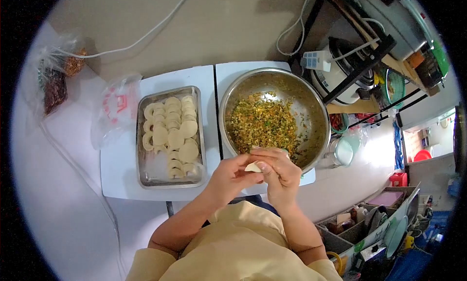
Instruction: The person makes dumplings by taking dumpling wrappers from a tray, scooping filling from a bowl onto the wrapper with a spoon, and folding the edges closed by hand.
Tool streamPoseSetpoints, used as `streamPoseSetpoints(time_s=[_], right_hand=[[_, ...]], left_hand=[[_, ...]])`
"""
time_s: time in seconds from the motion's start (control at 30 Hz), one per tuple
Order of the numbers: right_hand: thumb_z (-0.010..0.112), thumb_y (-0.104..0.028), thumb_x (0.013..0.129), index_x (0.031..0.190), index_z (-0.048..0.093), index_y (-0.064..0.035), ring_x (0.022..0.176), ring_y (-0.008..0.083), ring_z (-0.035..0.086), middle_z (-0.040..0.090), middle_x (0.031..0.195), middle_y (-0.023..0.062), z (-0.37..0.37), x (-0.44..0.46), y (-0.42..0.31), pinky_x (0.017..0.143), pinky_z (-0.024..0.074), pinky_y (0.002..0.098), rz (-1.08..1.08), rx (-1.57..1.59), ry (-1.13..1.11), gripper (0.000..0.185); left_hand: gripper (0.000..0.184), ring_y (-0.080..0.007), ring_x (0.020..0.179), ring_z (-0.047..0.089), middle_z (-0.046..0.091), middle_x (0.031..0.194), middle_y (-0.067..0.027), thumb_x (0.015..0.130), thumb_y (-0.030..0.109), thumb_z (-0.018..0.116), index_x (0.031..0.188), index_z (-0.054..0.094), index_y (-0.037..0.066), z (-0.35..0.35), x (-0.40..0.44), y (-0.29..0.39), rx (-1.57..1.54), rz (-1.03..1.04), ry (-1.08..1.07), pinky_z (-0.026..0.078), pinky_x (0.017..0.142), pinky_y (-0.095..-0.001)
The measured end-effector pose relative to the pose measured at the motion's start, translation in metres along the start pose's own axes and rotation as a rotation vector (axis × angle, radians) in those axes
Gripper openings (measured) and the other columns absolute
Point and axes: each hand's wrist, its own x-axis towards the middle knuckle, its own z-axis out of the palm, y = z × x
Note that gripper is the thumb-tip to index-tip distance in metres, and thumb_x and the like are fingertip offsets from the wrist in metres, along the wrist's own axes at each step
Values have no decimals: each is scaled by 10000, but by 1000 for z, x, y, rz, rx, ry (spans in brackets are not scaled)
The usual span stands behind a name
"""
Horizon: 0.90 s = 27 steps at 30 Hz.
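Note:
Both hands meet at the near rim of a large steel bowl (311, 147) of chopped filling (265, 121). Between them is a pale dough wrapper (253, 167), partly covered by the fingers. My left hand (229, 179) has its fingers curled round one side of the wrapper. On the other side, my right hand (279, 173) pinches it with the thumb on top. Whether filling lies inside the wrapper is hidden. Left of the bowl, a steel tray (202, 149) holds several round dough wrappers (175, 139) in overlapping rows.
A crumpled plastic bag (116, 106) lies left of the tray on the white table (121, 189). A rack (340, 86) with a rice cooker (335, 79) and a power strip (316, 60) stands at the right. Lower right are storage bins (360, 225).

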Motion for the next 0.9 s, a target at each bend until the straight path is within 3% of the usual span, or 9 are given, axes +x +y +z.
streamPoseSetpoints(time_s=[0.17, 0.2, 0.3, 0.37, 0.5, 0.63, 0.77, 0.9], right_hand=[[497, -159, 901, 852, 628, 9, 741, 270, 575, 604, 771, 152, -9, 2, -9, 680, 439, 345, 256, -15, -5, 218], [504, -138, 904, 765, 561, 5, 653, 279, 513, 523, 679, 134, -10, 1, -10, 620, 399, 364, 246, -6, -87, 207], [518, -125, 902, 728, 521, 3, 619, 296, 472, 484, 653, 135, 0, 2, -17, 589, 373, 369, 142, -96, -273, 215], [531, -118, 898, 710, 510, 6, 612, 311, 454, 462, 648, 136, 9, -1, -19, 585, 369, 364, 140, -41, -240, 226], [519, -116, 906, 724, 517, 10, 630, 253, 464, 485, 676, 114, 19, -13, -13, 592, 379, 347, 208, 49, -234, 221], [506, -118, 914, 738, 538, 11, 638, 199, 467, 506, 686, 92, 33, -16, -19, 589, 383, 327, 342, 139, -267, 220], [505, -113, 912, 741, 547, 10, 616, 207, 462, 498, 668, 95, 44, -17, -22, 576, 378, 316, 212, 91, -250, 214], [505, -100, 908, 740, 542, 9, 617, 209, 460, 488, 661, 95, 51, -24, -17, 577, 377, 317, 233, 155, -270, 204]], left_hand=[[274, -117, 870, 606, 638, 971, -68, 857, 55, 620, 1109, 565, -36, -16, -12, 2, -35, 11, 36, 501, 778, -262], [272, -114, 872, 605, 643, 956, -67, 859, 63, 622, 1107, 568, -36, -18, -14, 2, -70, 11, 48, 499, 774, -258], [242, -100, 820, 592, 637, 937, -61, 867, 74, 620, 1084, 575, -25, -22, -18, -4, -156, 61, 39, 485, 726, -240], [225, -91, 788, 577, 631, 921, -53, 872, 79, 617, 1070, 575, -19, -27, -21, -5, -160, 74, 15, 472, 700, -234], [210, -73, 723, 538, 614, 882, -30, 881, 96, 612, 1054, 560, -11, -34, -30, 0, -215, 66, 9, 441, 649, -222], [214, -103, 724, 566, 626, 874, -55, 883, 104, 582, 1061, 549, -11, -41, -35, -5, -159, 96, 96, 475, 685, -251], [210, -101, 685, 541, 605, 836, -45, 889, 104, 576, 1064, 537, -3, -49, -41, -3, -196, 101, 104, 455, 638, -250], [207, -103, 669, 529, 586, 818, -36, 901, 131, 577, 1057, 512, 12, -56, -46, -6, -257, 134, 113, 436, 615, -253]])
